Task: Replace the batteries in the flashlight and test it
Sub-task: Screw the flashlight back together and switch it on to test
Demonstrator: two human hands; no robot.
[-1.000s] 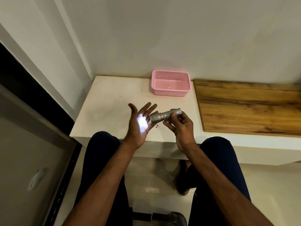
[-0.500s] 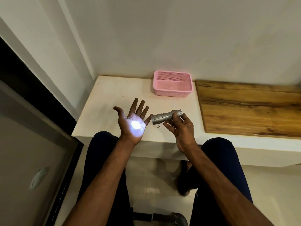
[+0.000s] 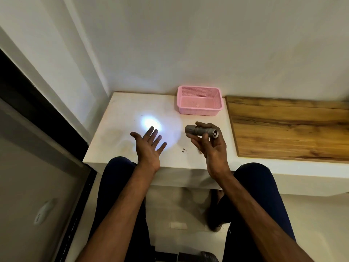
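Note:
My right hand [image 3: 210, 146] grips a small silver flashlight [image 3: 201, 130], held level above the white table [image 3: 117, 144] with its head pointing left and its tail button toward me. The flashlight is lit: a bright white spot [image 3: 150, 123] falls on the table top just beyond my left fingertips. My left hand [image 3: 150, 148] hovers open, palm up and fingers spread, to the left of the flashlight and apart from it, holding nothing.
A pink plastic basket [image 3: 200, 112] stands at the back of the table against the wall. A wooden board [image 3: 289, 129] covers the surface to the right. Small dark bits [image 3: 184, 150] lie near the front edge. My knees are under the table.
The light spot has moved off my left palm onto the table beyond it. My left hand has dropped slightly and my right hand has swung the flashlight's tail toward me.

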